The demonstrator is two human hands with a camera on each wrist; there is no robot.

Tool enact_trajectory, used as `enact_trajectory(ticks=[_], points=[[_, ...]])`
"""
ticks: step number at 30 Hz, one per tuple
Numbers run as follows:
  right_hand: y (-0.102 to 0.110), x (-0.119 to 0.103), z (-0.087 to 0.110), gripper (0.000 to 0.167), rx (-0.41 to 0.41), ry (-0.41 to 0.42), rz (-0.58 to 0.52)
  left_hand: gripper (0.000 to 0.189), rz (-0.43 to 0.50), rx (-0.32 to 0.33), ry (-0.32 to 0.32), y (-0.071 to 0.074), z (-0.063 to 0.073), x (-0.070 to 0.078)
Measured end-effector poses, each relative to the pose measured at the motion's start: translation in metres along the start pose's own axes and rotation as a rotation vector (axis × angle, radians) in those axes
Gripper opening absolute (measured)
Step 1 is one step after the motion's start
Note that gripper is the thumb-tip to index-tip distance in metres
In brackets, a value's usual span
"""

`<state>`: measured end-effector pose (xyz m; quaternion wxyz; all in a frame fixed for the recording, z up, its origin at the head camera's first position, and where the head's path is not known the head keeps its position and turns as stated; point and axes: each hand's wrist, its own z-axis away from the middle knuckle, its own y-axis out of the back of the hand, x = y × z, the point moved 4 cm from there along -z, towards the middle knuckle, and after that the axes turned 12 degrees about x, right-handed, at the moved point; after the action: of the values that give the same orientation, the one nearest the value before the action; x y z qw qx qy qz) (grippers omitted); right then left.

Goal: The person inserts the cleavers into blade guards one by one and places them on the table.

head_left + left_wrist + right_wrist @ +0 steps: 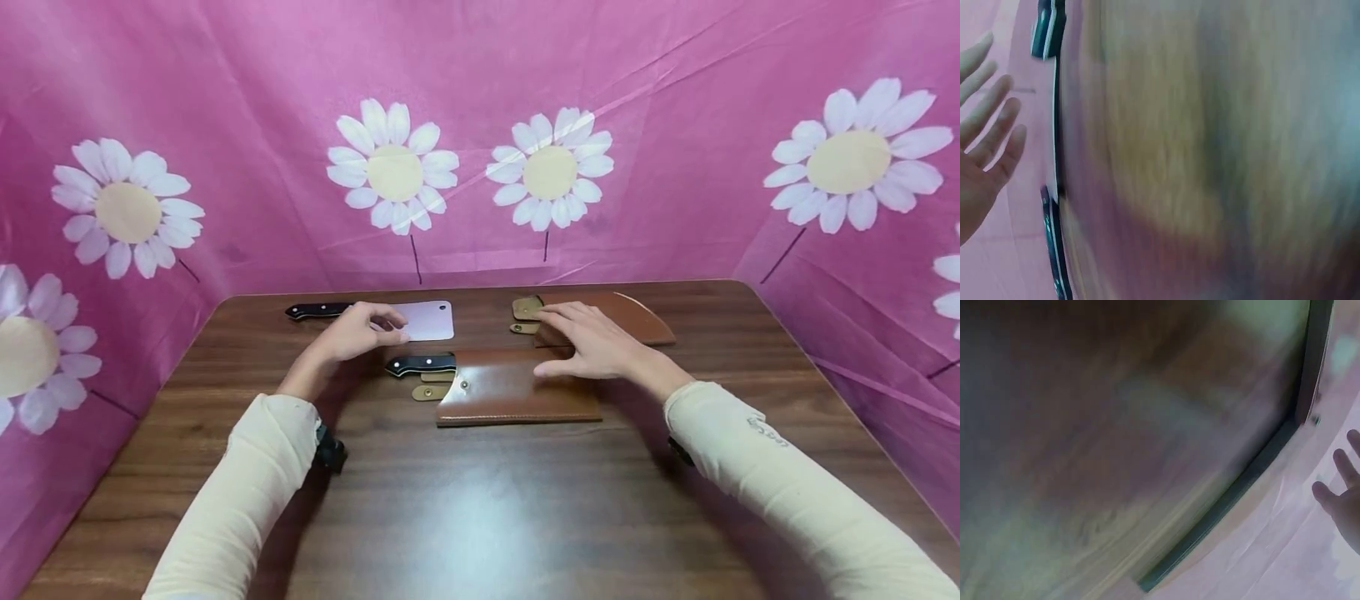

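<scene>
Holding fingers of the left hand (363, 330) loosely spread above the bare cleaver (431, 322), gripping nothing. Hovering with the right hand (596, 342) over the front leather sheath (517, 387) and near the tan flap (527, 309) of the rear leather sheath (641, 317), with fingers likewise apart and grasping nothing. Seeing the bare cleaver lying flat near the far edge of the wood-grain table (480, 500), left of the rear leather sheath, with black handle (318, 310) pointing left. Noticing a second black handle (420, 364) sticking out of the front leather sheath's left end, beside a snap strap (429, 392).
</scene>
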<state>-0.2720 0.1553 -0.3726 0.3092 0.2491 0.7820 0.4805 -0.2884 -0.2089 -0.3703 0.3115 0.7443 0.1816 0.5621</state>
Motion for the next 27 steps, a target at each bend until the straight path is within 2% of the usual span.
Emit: enact_trajectory(ticks=[7,10,14,18,22,27], points=[[0.008,0.036,-0.009,0.092,0.005,-0.105,-0.043,0.035,-0.055,0.087,0.067,0.023,-0.005,-0.023],[0.013,0.051,-0.015,0.091,0.03,-0.126,-0.048,0.036,-0.094,0.123,0.069,0.03,-0.01,-0.032],[0.015,0.065,-0.02,0.089,0.037,-0.133,-0.072,0.033,-0.104,0.204,0.067,0.041,-0.012,-0.042],[0.013,0.079,-0.017,0.093,0.002,-0.187,-0.075,0.031,-0.096,0.261,0.112,0.05,-0.01,-0.055],[0.011,0.095,-0.01,0.1,-0.037,-0.264,-0.073,0.034,-0.124,0.289,0.161,0.057,-0.006,-0.066],[0.012,0.105,-0.003,0.104,-0.074,-0.293,-0.083,0.04,-0.144,0.301,0.199,0.065,-0.005,-0.074]])
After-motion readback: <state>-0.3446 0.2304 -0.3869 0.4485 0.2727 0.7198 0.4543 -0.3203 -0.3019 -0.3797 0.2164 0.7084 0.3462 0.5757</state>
